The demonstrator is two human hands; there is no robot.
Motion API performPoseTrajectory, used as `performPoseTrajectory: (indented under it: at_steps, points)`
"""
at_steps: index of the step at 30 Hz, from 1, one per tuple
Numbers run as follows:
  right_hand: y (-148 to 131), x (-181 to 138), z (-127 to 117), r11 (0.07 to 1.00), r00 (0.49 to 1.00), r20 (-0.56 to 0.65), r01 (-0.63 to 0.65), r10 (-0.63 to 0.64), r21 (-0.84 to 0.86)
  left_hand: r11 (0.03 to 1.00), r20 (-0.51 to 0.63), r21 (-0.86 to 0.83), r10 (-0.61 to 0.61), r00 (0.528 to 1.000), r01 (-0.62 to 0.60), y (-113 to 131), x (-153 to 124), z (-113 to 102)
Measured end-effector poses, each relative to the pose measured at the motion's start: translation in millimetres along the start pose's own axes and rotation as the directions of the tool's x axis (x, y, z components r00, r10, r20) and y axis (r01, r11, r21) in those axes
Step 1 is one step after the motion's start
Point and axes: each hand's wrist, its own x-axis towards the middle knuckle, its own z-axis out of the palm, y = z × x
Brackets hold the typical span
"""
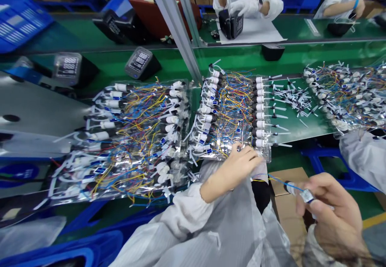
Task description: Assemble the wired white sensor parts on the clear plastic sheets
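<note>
My left hand (233, 170) reaches to the near edge of a clear tray (265, 154) that holds rows of small black-and-white parts with coloured wires (232, 102). Its fingers are curled and pinch at wires by the tray's corner. My right hand (331, 210) is closed on a small white-capped part (306, 194) with a blue label. A thin blue wire (280, 181) runs from that part back toward my left hand. Both arms wear white sleeves.
A second wired tray (126, 138) lies to the left and a third (346, 94) to the right. Loose white pieces (294, 98) lie on the green bench. Black digital devices (140, 62) stand behind. A metal post (177, 29) rises mid-bench. Other people in white work opposite (247, 1). A cardboard box (286, 194) sits below.
</note>
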Motion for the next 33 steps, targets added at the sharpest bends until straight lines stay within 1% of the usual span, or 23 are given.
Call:
performPoseTrajectory:
  at_steps: [3,5,6,7,9,11,13,15,17,19,20,21,23,25,27,28,30,31,32,33]
  points:
    - [-18,23,27,0.975,0.994,0.047,0.092,-0.103,0.201,0.999,-0.052,0.033,-0.029,0.998,0.03,-10,-13,-6]
    - [-24,45,44,0.93,0.98,0.038,0.173,-0.196,0.325,0.997,-0.078,0.017,-0.069,0.995,0.07,-17,-21,-12]
    - [-23,57,51,0.897,0.97,0.014,0.22,-0.244,0.382,0.996,-0.088,0.004,-0.087,0.992,0.087,-20,-24,-16]
    - [-19,69,56,0.866,0.96,-0.019,0.262,-0.281,0.427,0.995,-0.096,-0.01,-0.103,0.99,0.102,-23,-27,-18]
    - [0,89,60,0.822,0.944,-0.103,0.325,-0.315,0.468,0.992,-0.107,-0.029,-0.124,0.986,0.122,-27,-30,-22]
    - [31,100,57,0.834,0.944,-0.171,0.329,-0.282,0.442,0.99,-0.107,-0.033,-0.137,0.985,0.135,-30,-33,-21]
    - [64,100,51,0.879,0.944,-0.207,0.316,-0.256,0.358,0.99,-0.103,-0.032,-0.138,0.985,0.135,-32,-35,-18]
    - [90,93,43,0.924,0.936,-0.241,0.312,-0.258,0.222,0.992,-0.107,-0.034,-0.128,0.986,0.125,-35,-36,-14]
    - [105,85,37,0.957,0.927,-0.272,0.284,-0.259,0.057,0.993,-0.121,-0.037,-0.119,0.986,0.115,-36,-36,-11]
    - [108,81,35,0.952,0.916,-0.269,0.262,-0.297,-0.156,0.993,-0.126,-0.05,-0.117,0.985,0.111,-37,-36,-11]
    - [105,82,35,0.922,0.912,-0.231,0.272,-0.338,-0.275,0.992,-0.122,-0.06,-0.119,0.985,0.112,-36,-37,-12]
    - [101,84,35,0.87,0.906,-0.166,0.301,-0.389,-0.391,0.991,-0.119,-0.072,-0.121,0.986,0.113,-35,-37,-14]
    - [90,91,36,0.721,0.881,0.035,0.408,-0.471,-0.561,0.99,-0.12,-0.097,-0.111,0.987,0.099,-31,-41,-21]
    - [82,98,35,0.584,0.832,0.226,0.524,-0.506,-0.62,0.989,-0.151,-0.122,-0.098,0.984,0.08,-26,-47,-31]
    - [79,102,34,0.492,0.785,0.337,0.597,-0.519,-0.634,0.988,-0.247,-0.136,-0.107,0.963,0.075,-20,-54,-40]
    - [79,103,34,0.461,0.77,0.362,0.615,-0.525,-0.64,0.987,-0.315,-0.133,-0.124,0.941,0.085,-17,-56,-45]
    - [83,103,36,0.416,0.756,0.372,0.623,-0.54,-0.662,0.986,-0.457,-0.106,-0.164,0.874,0.13,-13,-55,-50]
    - [85,102,37,0.4,0.754,0.366,0.618,-0.546,-0.677,0.984,-0.5,-0.086,-0.18,0.847,0.158,-13,-52,-51]
    - [87,101,40,0.387,0.754,0.357,0.61,-0.551,-0.691,0.98,-0.518,-0.067,-0.196,0.833,0.189,-13,-47,-50]
    - [88,99,42,0.379,0.757,0.35,0.602,-0.552,-0.703,0.974,-0.508,-0.049,-0.216,0.834,0.222,-14,-41,-48]
